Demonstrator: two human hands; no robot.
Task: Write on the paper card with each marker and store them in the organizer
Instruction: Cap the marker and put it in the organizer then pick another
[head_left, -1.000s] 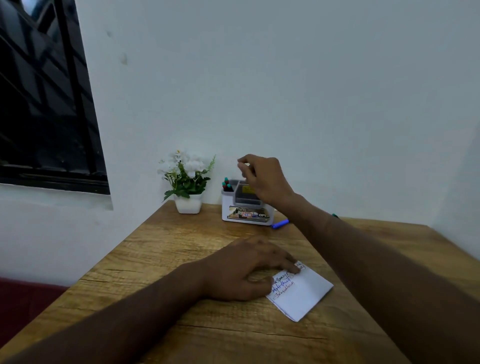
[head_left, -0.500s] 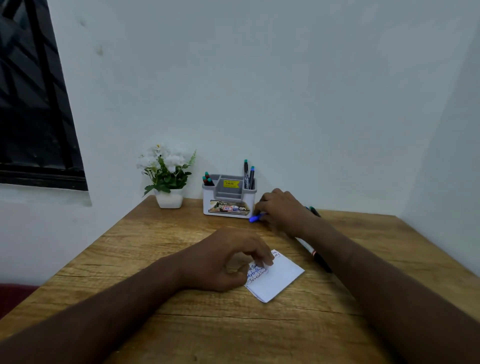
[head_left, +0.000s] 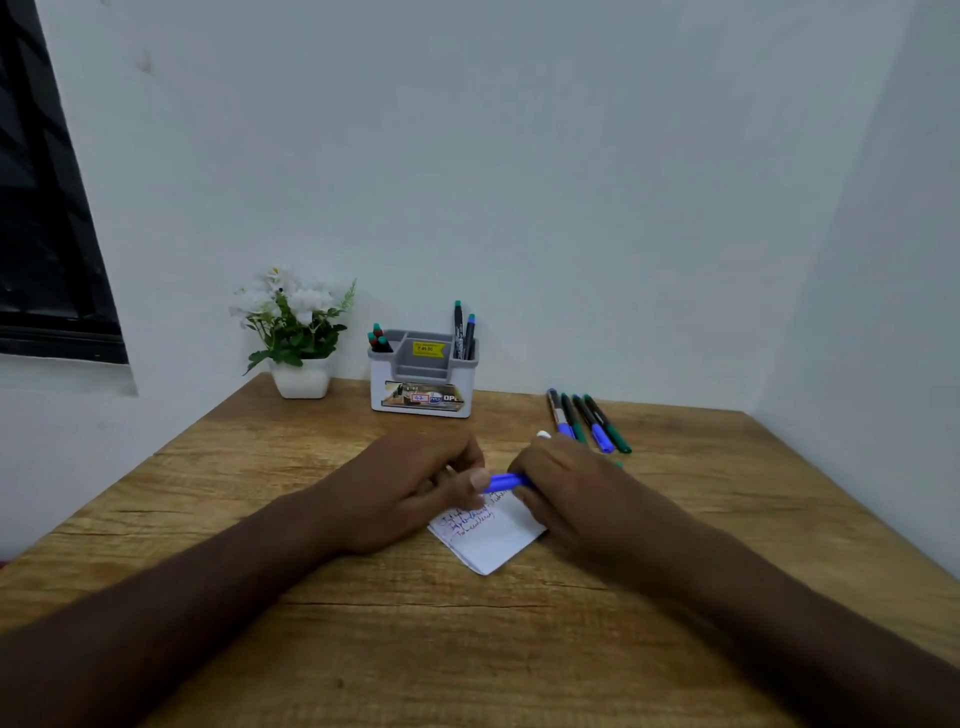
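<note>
A white paper card (head_left: 493, 540) with several lines of handwriting lies on the wooden table. Just above it, my left hand (head_left: 415, 488) and my right hand (head_left: 566, 493) both grip a blue marker (head_left: 504, 482) held level between them; its blue cap end shows between my fingers. The white and grey organizer (head_left: 422, 374) stands at the back by the wall, with two markers upright in its right slot and several short ones in its left slot. Several blue and green markers (head_left: 589, 422) lie side by side on the table, right of the organizer.
A small white pot of white flowers (head_left: 298, 332) stands left of the organizer. A dark window (head_left: 47, 208) is on the left wall. White walls close the table at the back and right; the table edge (head_left: 171, 441) runs diagonally on the left.
My right hand left the organizer, took a blue marker from the table and brought it over the card. My left hand lifted off the card and took the marker's other end.
</note>
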